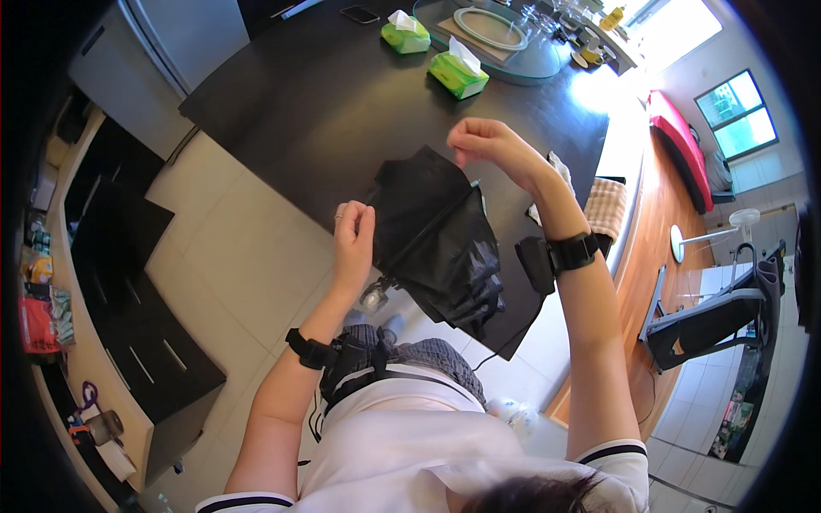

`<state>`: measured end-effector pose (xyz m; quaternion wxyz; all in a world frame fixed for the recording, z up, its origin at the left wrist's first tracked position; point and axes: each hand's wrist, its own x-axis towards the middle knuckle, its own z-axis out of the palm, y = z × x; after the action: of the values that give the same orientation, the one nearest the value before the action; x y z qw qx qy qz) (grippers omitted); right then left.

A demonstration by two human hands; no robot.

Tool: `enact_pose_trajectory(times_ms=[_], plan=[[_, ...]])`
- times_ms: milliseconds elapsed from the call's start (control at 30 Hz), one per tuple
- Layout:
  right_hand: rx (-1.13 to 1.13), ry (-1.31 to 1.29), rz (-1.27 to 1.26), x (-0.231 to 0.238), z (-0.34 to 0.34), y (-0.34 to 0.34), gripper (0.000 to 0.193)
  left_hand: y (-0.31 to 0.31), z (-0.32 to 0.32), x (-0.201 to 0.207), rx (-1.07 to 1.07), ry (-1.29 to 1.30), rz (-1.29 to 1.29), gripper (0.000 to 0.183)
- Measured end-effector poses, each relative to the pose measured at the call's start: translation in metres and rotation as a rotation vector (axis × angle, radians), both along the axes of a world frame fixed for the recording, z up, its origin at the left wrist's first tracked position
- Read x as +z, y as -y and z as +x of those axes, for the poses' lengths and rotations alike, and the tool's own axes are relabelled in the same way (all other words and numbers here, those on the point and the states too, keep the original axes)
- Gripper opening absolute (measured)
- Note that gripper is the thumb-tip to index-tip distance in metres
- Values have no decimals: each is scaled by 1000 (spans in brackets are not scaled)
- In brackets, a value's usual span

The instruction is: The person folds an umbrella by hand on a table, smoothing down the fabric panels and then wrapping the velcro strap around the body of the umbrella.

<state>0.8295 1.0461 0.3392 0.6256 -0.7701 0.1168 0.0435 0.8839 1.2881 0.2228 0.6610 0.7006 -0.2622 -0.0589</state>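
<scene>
What looks like a black umbrella (436, 235), its cloth loose and partly pleated, spreads over the table's near corner in front of me. My left hand (353, 244) is closed at the cloth's left edge, thumb and fingers pinched together, with a ring on one finger. At the far right edge of the cloth, my right hand (489, 145) is also closed, its fingers curled and their tips at the fabric. A small pale tip shows on the cloth below that hand. A shiny rounded piece (374, 297) hangs by the umbrella's lower left side. The fingertips partly hide what they pinch.
Two green tissue packs (459, 73) stand farther back on the dark table (291, 103), near a glass turntable (534, 73) with dishes. A phone (359, 14) lies at the far edge. Right of the table are a checked cloth (605, 208) and a dark cable.
</scene>
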Motion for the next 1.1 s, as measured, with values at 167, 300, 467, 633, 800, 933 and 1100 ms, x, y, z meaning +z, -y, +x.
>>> enact_pose_trajectory(times_ms=[167, 300, 467, 633, 800, 933, 1100], plan=[[114, -5, -241, -1, 20, -20, 24, -4, 14, -9, -11, -139, 23, 20], [33, 185, -336, -15, 34, -25, 25, -4, 18, -3, 50, -372, -180, 20], [38, 267, -379, -25, 50, -30, 24, 4, 40, -9, 44, 98, 187, 42], [-77, 341, -324, -36, 43, -19, 23, 16, 75, -40, -143, -105, 105, 21], [-141, 40, -461, -64, -23, 22, 32, 8, 104, -75, 52, 11, 244, 21], [-168, -241, -488, -96, -87, 16, 48, 14, 86, -53, 286, 257, 245, 15], [-313, -288, -149, -121, -108, -9, 38, 17, 27, -11, -234, 567, 312, 7]])
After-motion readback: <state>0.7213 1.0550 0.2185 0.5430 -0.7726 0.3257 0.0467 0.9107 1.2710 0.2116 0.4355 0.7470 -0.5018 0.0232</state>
